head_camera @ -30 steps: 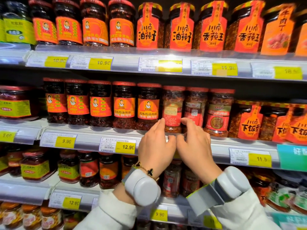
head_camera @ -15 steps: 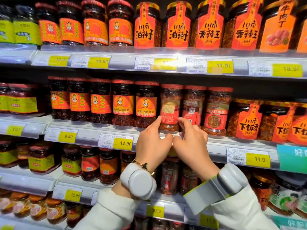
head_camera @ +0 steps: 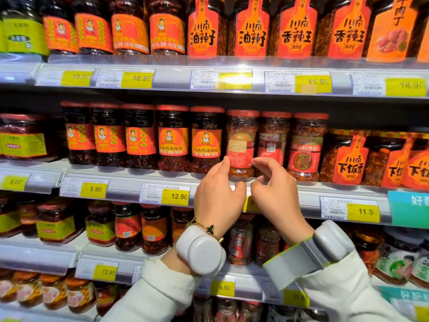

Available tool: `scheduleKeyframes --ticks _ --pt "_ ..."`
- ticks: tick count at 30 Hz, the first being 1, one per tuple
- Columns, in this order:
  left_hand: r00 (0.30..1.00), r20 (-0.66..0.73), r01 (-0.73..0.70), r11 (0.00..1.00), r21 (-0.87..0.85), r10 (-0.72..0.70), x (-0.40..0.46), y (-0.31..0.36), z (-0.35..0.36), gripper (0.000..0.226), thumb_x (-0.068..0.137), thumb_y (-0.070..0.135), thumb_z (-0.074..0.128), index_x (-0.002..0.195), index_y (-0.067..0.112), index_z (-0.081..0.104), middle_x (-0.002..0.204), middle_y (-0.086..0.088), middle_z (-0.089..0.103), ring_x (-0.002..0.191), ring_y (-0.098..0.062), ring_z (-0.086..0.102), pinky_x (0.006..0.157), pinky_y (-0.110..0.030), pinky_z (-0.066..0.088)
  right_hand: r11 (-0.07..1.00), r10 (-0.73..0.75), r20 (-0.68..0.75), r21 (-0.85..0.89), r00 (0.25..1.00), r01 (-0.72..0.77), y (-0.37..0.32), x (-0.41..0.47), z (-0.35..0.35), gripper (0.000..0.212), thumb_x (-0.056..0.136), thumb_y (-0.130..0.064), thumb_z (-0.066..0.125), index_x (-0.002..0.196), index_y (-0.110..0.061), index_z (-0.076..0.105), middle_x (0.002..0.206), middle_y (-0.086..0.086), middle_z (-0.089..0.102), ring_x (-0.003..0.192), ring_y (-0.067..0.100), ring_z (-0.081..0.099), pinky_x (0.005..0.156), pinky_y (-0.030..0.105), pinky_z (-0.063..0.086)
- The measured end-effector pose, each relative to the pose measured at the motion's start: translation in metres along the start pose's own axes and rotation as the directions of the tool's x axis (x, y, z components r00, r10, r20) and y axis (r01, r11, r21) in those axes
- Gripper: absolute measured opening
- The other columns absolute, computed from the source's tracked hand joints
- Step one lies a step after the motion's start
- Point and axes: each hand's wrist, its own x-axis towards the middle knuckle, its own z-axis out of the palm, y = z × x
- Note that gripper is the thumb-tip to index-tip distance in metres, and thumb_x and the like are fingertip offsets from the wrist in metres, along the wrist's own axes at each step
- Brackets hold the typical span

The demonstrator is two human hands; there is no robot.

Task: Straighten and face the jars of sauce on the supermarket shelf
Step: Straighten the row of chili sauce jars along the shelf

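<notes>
On the middle shelf (head_camera: pixel 130 182) stands a red-lidded chilli sauce jar (head_camera: pixel 241 138) with its label turned sideways, showing small print. My left hand (head_camera: pixel 218 196) grips its lower left side, index finger up against the glass and thumb in front of the shelf rail. My right hand (head_camera: pixel 274 191) holds the lower right side with curled fingers. Right of it, a second jar (head_camera: pixel 272 135) shows its back label with a QR code, and a third jar (head_camera: pixel 306 145) faces front. To the left, several dark jars (head_camera: pixel 173 138) with portrait labels face front.
The upper shelf (head_camera: pixel 171 77) carries red and orange labelled jars. Orange-tagged jars (head_camera: pixel 350 156) fill the middle shelf's right end. More jars (head_camera: pixel 130 228) stand on the lower shelves. Yellow price tags line the rails. White bands sit on both wrists.
The view has moved closer to the shelf. Both hands stay at the base of the same jar; my right fingers have curled more and my left index finger has shifted along the jar's side.
</notes>
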Motion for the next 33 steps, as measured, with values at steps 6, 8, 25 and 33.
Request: scheduleKeyframes --ticks 6,8,25,33 --pt "0.999 -0.034 -0.003 0.992 0.125 0.008 0.002 0.001 0.003 0.057 0.088 0.032 0.045 0.142 0.018 0.032 0.14 0.003 0.042 0.119 -0.023 0.047 0.088 -0.032 0.04 0.995 0.031 0.027 -0.1 0.999 -0.028 -0.003 0.003 0.004 0.046 0.075 -0.01 0.052 0.119 -0.022 0.053 0.085 -0.009 0.052 0.108 0.02 0.053 0.104 0.039 0.03" --pt "1.0 -0.02 -0.007 0.992 0.128 0.01 0.004 0.001 0.003 0.058 0.089 0.031 0.044 0.143 0.016 0.029 0.141 0.0 0.043 0.121 -0.024 0.045 0.089 -0.032 0.039 0.998 0.046 0.029 -0.045 0.999 -0.045 -0.003 0.004 0.003 0.044 0.073 -0.007 0.052 0.114 -0.023 0.055 0.086 -0.008 0.055 0.106 0.019 0.054 0.103 0.041 0.033" --pt "0.997 0.067 0.043 0.999 0.03 -0.045 0.005 0.006 -0.002 0.058 0.089 0.024 0.044 0.143 0.012 0.027 0.146 -0.005 0.038 0.129 -0.024 0.037 0.099 -0.03 0.033 0.994 0.059 -0.003 0.089 0.998 -0.058 -0.005 -0.002 0.003 0.04 0.073 0.001 0.049 0.106 -0.021 0.058 0.103 -0.005 0.062 0.11 0.017 0.055 0.101 0.043 0.037" --pt "0.999 -0.002 0.04 0.999 0.012 -0.04 0.0 0.012 -0.001 0.058 0.089 0.028 0.045 0.143 0.018 0.027 0.141 0.001 0.03 0.12 -0.022 0.044 0.089 -0.033 0.039 0.999 0.049 -0.005 0.019 0.999 -0.049 -0.007 -0.001 0.001 0.044 0.077 -0.002 0.048 0.119 -0.018 0.052 0.108 -0.003 0.06 0.117 0.017 0.051 0.104 0.042 0.034"
